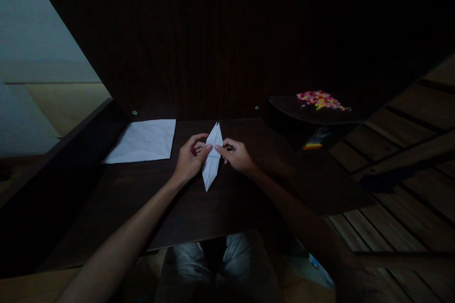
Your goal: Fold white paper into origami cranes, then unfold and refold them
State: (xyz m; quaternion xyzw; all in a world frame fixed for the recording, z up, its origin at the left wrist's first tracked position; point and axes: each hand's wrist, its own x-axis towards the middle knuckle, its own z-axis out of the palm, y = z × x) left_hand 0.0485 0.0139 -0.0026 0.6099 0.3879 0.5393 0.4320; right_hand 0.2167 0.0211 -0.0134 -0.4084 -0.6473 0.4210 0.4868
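A folded piece of white paper (212,170), long and narrow with pointed ends, is held up between both hands over the dark desk. Its far end splits into two tips, and creases run along its length. My left hand (192,155) pinches its left edge near the middle, thumb on top and fingers curled behind. My right hand (237,154) grips the opposite edge the same way, with the thumb on the front face. The fingers behind the paper are partly hidden.
A creased white sheet (145,141) lies at the desk's left. On a small rounded shelf (284,104) at right sits a pile of small pink, red and yellow pieces (322,100). A dark panel (199,42) rises behind the desk (273,151); slatted wood (398,199) is at far right.
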